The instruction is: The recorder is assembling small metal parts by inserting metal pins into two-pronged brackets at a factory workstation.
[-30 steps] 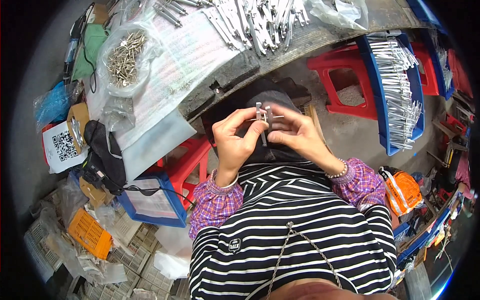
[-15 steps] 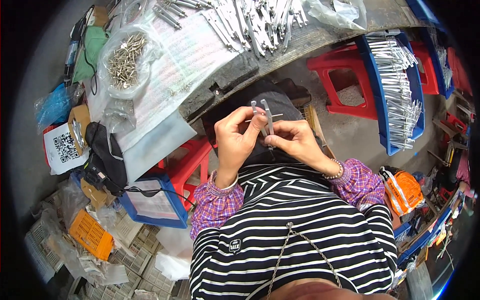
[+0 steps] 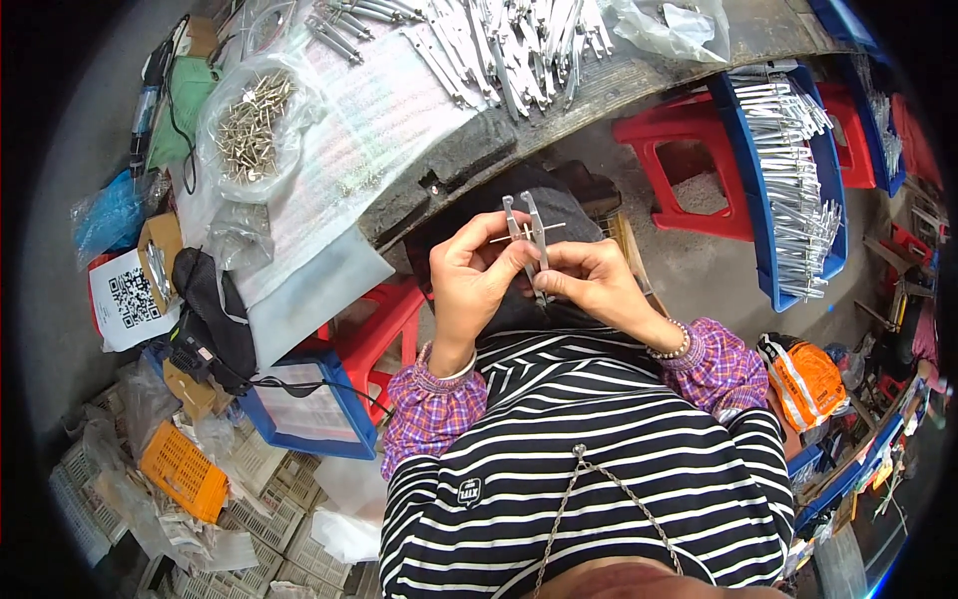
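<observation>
In front of my body I hold a silver metal piece with two slim arms point(image 3: 538, 220), upright and hooked at the upper ends. A thin pin crosses both arms and sticks out on each side. My left hand point(image 3: 467, 285) is closed on the left arm, thumb pressed near the pin. The fingers of my right hand point(image 3: 604, 285) pinch the right arm lower down. My fingers partly hide the piece's lower part. On the bench ahead lies a pile of similar silver metal arms point(image 3: 484, 45).
A clear plastic bag of small metal pins point(image 3: 254, 125) lies on the bench point(image 3: 339, 120). At the right, a blue bin point(image 3: 763, 215) full of silver parts rests by a red stool point(image 3: 689, 165). Another blue tray point(image 3: 364, 429) is low on my left, beside a second red stool point(image 3: 394, 324).
My left thumb has slid down a little, and more of the crossing pin shows. The metal piece has risen slightly between my hands.
</observation>
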The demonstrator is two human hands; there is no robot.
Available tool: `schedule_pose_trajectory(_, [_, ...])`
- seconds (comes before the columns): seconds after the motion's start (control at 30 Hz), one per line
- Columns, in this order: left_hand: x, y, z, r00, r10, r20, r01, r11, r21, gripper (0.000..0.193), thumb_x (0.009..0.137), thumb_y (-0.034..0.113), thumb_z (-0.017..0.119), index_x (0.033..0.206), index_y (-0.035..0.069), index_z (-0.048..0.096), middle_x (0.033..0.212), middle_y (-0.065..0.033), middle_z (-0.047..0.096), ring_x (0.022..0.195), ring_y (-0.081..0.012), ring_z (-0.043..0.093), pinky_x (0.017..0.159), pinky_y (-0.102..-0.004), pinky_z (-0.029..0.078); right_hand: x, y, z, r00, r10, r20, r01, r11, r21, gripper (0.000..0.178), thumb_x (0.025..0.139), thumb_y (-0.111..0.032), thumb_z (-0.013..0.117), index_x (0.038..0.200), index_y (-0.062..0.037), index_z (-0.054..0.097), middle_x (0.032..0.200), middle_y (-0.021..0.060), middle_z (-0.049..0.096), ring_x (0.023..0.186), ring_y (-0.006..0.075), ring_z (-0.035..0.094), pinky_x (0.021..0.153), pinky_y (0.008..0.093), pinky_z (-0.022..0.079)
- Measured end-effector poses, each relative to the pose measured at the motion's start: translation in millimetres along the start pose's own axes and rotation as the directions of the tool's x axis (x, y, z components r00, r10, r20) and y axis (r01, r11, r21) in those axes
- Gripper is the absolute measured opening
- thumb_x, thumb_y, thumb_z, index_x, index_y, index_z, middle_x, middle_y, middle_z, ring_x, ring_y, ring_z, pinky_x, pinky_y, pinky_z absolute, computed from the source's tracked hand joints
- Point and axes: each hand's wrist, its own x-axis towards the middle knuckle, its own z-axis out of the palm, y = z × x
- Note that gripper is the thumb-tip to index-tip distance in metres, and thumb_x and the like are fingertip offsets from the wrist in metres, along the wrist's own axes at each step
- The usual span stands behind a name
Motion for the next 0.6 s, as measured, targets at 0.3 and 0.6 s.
schedule_pose_trajectory(0.3, [-2.9, 2.6, 3.1, 0.999, 0.04, -0.028, -0.039, 0.998, 0.053, 0.021, 0.08, 0.0, 0.065, 0.1, -0.006, 0.059, 0.086, -0.007, 0.064, 0.077, -0.0124, 0.063, 0.065, -0.0216, 0.051, -0.7, -0.6, 0.3, 1.0, -0.026, -0.008, 0.026, 0.998, -0.049, 0.021, 0.082, -0.001, 0.061, 0.101, 0.0071, 0.062, 0.084, 0.0105, 0.067, 0.078, 0.0122, 0.063, 0.071, 0.0247, 0.052])
schedule_pose_trajectory(0.6, [1.8, -9.0, -7.6, 0.99, 0.117, 0.084, -0.138, 0.939, 0.314, 0.017, 0.08, 0.003, 0.066, 0.095, -0.004, 0.06, 0.08, -0.0032, 0.061, 0.071, -0.0087, 0.06, 0.06, -0.0199, 0.048, -0.4, 0.4, 1.4, 0.998, -0.062, -0.003, 0.061, 0.996, -0.064, 0.018, 0.082, -0.002, 0.062, 0.097, 0.007, 0.064, 0.081, 0.01, 0.067, 0.076, 0.0123, 0.063, 0.068, 0.0243, 0.052])
